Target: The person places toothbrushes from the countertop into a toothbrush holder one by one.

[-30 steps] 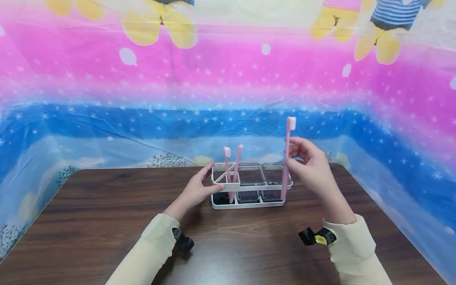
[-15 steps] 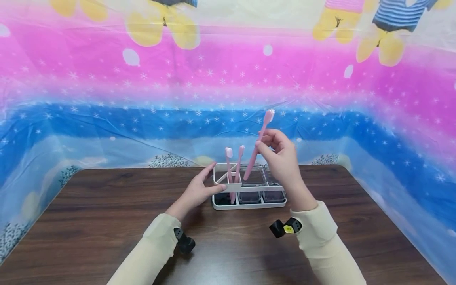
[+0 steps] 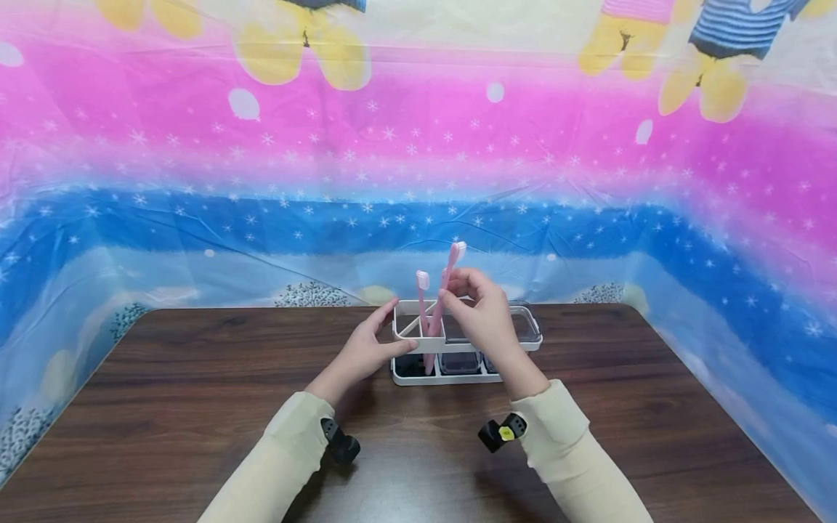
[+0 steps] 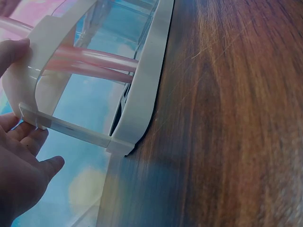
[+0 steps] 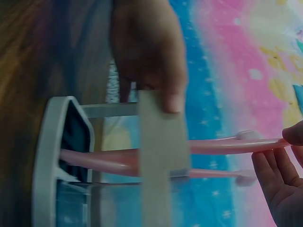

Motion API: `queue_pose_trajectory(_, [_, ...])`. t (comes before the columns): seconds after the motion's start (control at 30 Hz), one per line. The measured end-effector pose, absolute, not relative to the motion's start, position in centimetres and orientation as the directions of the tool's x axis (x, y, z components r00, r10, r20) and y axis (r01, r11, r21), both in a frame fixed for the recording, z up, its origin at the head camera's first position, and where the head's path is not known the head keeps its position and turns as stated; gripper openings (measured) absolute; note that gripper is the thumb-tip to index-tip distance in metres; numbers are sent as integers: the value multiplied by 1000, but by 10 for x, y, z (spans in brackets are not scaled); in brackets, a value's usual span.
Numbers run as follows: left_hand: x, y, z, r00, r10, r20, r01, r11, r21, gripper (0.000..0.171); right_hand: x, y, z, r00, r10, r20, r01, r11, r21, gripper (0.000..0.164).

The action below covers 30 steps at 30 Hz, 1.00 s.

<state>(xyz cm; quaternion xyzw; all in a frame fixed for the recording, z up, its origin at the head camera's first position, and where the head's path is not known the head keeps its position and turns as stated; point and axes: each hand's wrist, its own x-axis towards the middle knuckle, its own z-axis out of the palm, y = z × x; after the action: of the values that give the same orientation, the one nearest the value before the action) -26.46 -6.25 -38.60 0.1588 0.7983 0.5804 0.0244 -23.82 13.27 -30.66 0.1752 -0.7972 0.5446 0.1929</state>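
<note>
A white two-tier toothbrush holder (image 3: 415, 380) stands on the table. My left hand (image 3: 362, 352) grips its upper left end, thumb at the front and fingers behind. My right hand (image 3: 484, 312) pinches a pink toothbrush (image 3: 437, 319) by its upper part, bristles up and tilted right. Its lower part is at the divided left section; how deep it reaches I cannot tell. Another pink toothbrush (image 3: 423, 282) stands in that section. A third is mostly hidden in the head view; in the right wrist view a toothbrush head (image 5: 245, 179) shows below the held toothbrush (image 5: 236, 146).
Clear square cups (image 3: 460, 362) sit in the holder's middle and right sections, partly behind my right hand. The holder stands near the back edge of the dark wooden table (image 3: 261, 349). A colourful printed cloth (image 3: 196, 218) hangs behind and on both sides.
My right hand has carried the toothbrush leftward from the holder's right end, up over the cups, then down to the divided left section. My left hand has kept its grip on the holder.
</note>
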Motion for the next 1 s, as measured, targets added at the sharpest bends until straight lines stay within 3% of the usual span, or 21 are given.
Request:
queue_pose_trajectory(0.33, [-265,-62,-388,-944,291,156,236,261,936,84,-240,129,-335,-888,-115,445,-452,393,-801,13])
queue_pose_trajectory(1.0, [-265,-62,-389,-945,285,161,239,265,934,86,-238,125,-352,-890,-154,430,-446,497,-745,12])
